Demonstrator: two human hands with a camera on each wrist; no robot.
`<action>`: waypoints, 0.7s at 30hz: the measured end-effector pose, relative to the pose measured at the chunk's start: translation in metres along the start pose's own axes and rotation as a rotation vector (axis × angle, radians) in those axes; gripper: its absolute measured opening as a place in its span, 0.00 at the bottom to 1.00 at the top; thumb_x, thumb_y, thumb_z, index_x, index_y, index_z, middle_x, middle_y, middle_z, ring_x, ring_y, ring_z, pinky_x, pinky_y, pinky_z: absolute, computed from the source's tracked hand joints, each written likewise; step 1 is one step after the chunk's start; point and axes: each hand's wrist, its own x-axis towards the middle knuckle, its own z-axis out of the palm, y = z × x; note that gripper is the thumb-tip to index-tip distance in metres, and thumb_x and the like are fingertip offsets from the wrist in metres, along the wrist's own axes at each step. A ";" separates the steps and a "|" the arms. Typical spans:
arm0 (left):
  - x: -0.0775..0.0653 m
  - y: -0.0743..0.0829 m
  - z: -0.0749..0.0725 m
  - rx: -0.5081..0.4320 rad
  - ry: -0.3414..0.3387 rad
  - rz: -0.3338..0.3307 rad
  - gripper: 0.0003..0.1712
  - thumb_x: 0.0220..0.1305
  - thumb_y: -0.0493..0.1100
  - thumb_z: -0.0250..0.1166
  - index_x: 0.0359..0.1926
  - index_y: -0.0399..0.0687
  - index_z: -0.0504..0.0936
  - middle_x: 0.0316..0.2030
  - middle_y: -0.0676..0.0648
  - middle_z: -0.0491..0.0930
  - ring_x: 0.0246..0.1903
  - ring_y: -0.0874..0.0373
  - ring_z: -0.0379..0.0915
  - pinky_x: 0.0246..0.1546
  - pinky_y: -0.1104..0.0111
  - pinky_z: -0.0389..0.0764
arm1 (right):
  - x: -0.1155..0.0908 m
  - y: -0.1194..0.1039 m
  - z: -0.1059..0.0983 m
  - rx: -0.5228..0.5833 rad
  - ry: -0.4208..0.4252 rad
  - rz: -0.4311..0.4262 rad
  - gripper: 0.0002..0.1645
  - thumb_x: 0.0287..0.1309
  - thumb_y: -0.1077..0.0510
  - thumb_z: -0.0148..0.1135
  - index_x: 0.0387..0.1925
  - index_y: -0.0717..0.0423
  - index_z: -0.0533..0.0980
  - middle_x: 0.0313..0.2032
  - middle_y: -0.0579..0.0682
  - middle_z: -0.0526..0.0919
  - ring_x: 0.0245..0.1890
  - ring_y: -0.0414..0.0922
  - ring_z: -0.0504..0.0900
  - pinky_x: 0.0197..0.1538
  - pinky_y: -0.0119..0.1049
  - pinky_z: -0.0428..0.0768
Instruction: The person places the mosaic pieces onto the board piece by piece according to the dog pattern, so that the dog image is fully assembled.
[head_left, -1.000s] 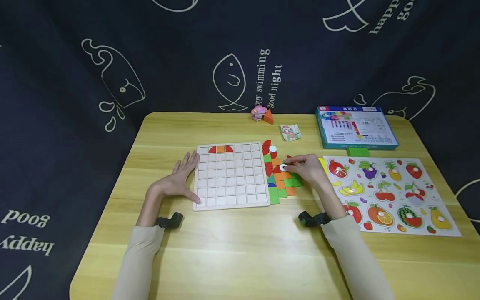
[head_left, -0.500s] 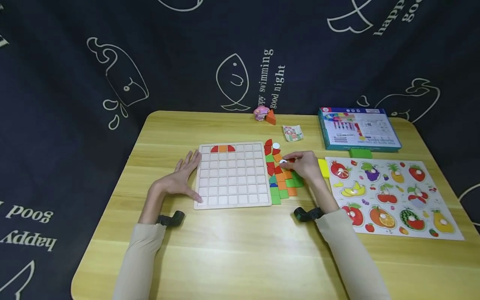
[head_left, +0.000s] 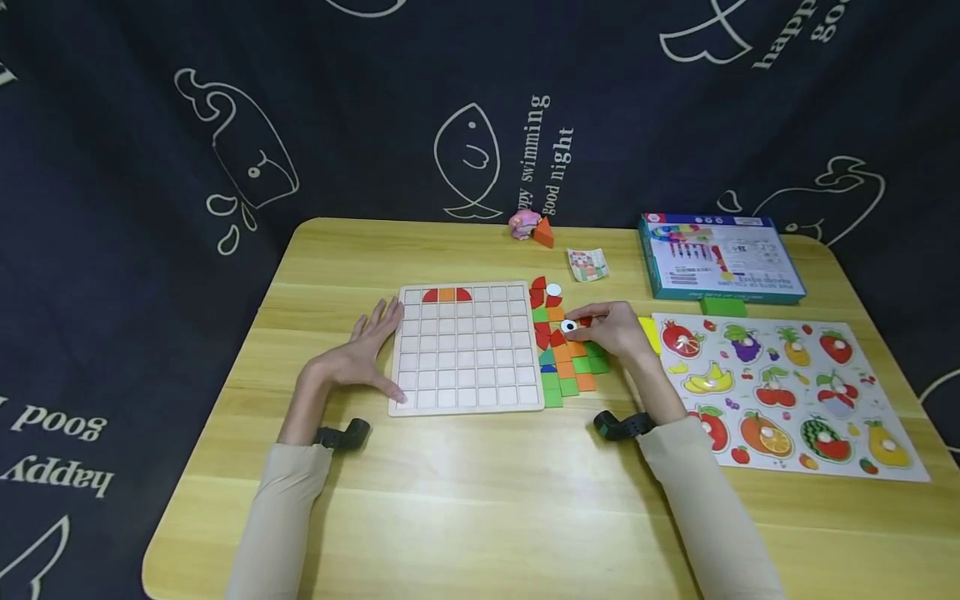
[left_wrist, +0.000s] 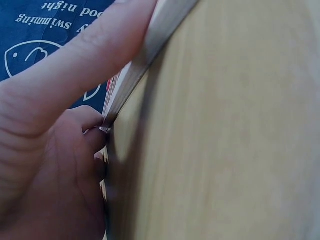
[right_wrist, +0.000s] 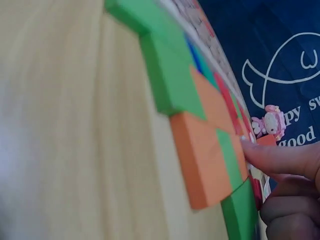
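My left hand (head_left: 348, 358) lies at the left side of a white gridded board (head_left: 456, 358), fingers spread along its edge and thumb at the near corner. In the left wrist view, the thumb (left_wrist: 80, 65) presses the board's rim. Two red quarter-circle pieces and an orange square (head_left: 447, 295) sit in the board's top row. Thumb and forefinger of my right hand (head_left: 621, 332) pinch a white disc (head_left: 566, 325) with a black dot, over the loose pieces right of the board. Orange blocks (right_wrist: 210, 160) and green blocks (right_wrist: 175, 85) lie below that hand in the right wrist view.
Another white disc (head_left: 553, 290) lies among red pieces. Behind are a small picture card (head_left: 588, 265), a pink figurine (head_left: 523, 223) and an orange triangular block (head_left: 544, 233). A flat box (head_left: 723, 258) stands back right, with a fruit puzzle board (head_left: 810, 333) in front.
My right hand has shifted slightly at the pieces, and the disc's black dot shows more fully between the fingers. My left hand stays at the board's edge.
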 end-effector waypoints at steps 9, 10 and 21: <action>-0.002 -0.001 -0.002 0.009 -0.003 -0.003 0.86 0.29 0.66 0.81 0.76 0.52 0.27 0.76 0.49 0.19 0.75 0.50 0.10 0.75 0.46 0.25 | 0.000 -0.002 0.003 -0.089 0.075 -0.053 0.18 0.48 0.52 0.75 0.42 0.53 0.84 0.16 0.45 0.66 0.21 0.46 0.65 0.24 0.34 0.58; -0.002 -0.001 -0.002 0.009 -0.002 -0.004 0.86 0.29 0.66 0.80 0.76 0.52 0.27 0.76 0.49 0.19 0.75 0.50 0.11 0.75 0.46 0.25 | 0.000 -0.003 0.005 -0.088 0.089 -0.068 0.18 0.48 0.51 0.75 0.41 0.54 0.84 0.16 0.45 0.66 0.21 0.46 0.65 0.23 0.34 0.58; -0.002 0.000 -0.002 -0.017 -0.003 0.011 0.86 0.29 0.64 0.81 0.76 0.50 0.27 0.76 0.47 0.20 0.75 0.49 0.10 0.74 0.45 0.23 | 0.000 -0.062 0.066 0.070 0.010 -0.145 0.16 0.44 0.52 0.78 0.37 0.52 0.85 0.12 0.44 0.61 0.13 0.41 0.57 0.18 0.32 0.55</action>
